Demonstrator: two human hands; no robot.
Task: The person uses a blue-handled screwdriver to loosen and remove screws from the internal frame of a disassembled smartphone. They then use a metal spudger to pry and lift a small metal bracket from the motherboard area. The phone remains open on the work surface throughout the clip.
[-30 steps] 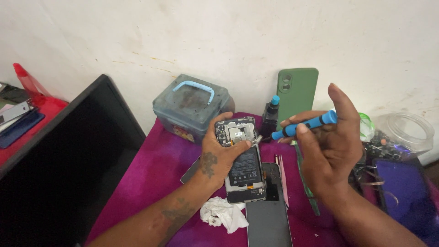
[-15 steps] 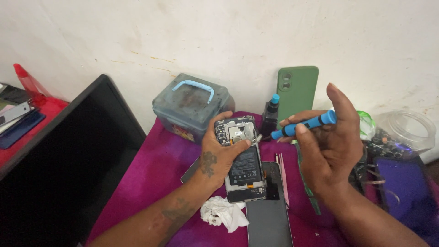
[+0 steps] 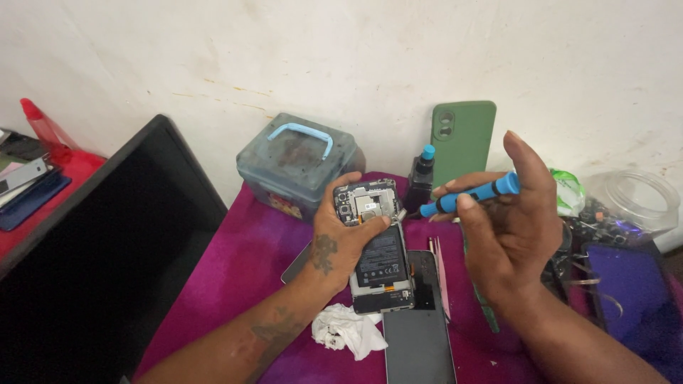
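— What takes up the most room?

— A big black screen (image 3: pixel 92 263), slanted across the left side of the worktop (image 3: pixel 242 284), which is covered in a magenta cloth. Next in size, a grey-blue plastic box (image 3: pixel 299 167) with a light blue handle stands at the back edge against the wall, and a green phone case (image 3: pixel 464 141) leans upright on the wall further right. A clear jar (image 3: pixel 637 203) sits near the back right corner.

— And the hands?

— The left hand (image 3: pixel 341 238) is wrapped around an opened phone (image 3: pixel 377 249), thumb across its upper part, holding it tilted above the middle of the worktop with the battery and circuit board facing up. The right hand (image 3: pixel 512 227) pinches a blue screwdriver (image 3: pixel 466 198) between thumb and fingertips, the other fingers spread; its tip points left and sits just beside the phone's top right corner.

— Anything smaller?

— A dark phone panel (image 3: pixel 420 341) lies flat at the front edge, a crumpled white tissue (image 3: pixel 348 331) just left of it, and a small black bottle (image 3: pixel 421 178) with a blue cap stands beside the green case.
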